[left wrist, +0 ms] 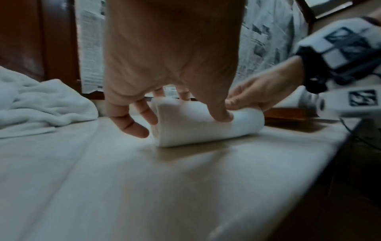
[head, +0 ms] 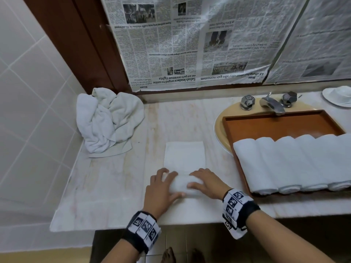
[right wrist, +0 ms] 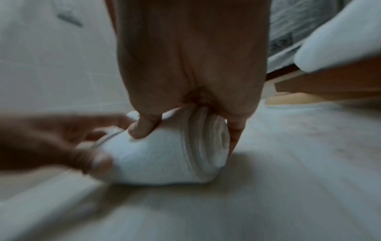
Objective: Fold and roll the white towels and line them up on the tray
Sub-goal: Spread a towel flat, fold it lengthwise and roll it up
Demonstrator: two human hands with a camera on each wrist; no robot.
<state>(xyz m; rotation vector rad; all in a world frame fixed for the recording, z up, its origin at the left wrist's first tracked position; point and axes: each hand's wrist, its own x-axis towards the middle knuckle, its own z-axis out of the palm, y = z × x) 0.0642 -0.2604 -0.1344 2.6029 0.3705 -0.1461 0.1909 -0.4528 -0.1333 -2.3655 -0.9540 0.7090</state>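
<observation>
head view: both hands grip soft, half-rolled white towel.

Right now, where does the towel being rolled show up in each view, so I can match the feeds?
Head: half-rolled towel low centre, under left hand and right hand.
Left wrist: centre, under the thumb.
Right wrist: low centre, spiral end facing the camera.
Shared landmark: wooden tray to the right of the roll.
</observation>
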